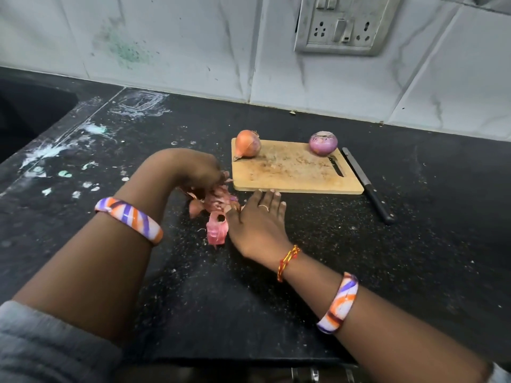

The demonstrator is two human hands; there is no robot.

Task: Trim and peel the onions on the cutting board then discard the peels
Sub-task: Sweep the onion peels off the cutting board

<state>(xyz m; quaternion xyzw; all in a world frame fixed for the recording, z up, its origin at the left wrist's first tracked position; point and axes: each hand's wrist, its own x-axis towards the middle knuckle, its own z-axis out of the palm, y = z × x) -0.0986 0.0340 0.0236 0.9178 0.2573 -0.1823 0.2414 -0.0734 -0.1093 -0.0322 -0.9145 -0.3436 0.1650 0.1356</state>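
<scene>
Two onions are seen on the wooden cutting board [296, 172]: an unpeeled onion [248, 143] at its far left corner and a peeled onion [323, 143] at its far right corner. One heap of peels [217, 211] lies on the black counter [304, 272] just left of the board's near edge. The peels are gripped from above by the left hand [204, 170], fingers curled. The right hand [257, 217] is laid flat, fingers straight, touching the heap. One knife [367, 186] lies right of the board. No readable writing is seen.
</scene>
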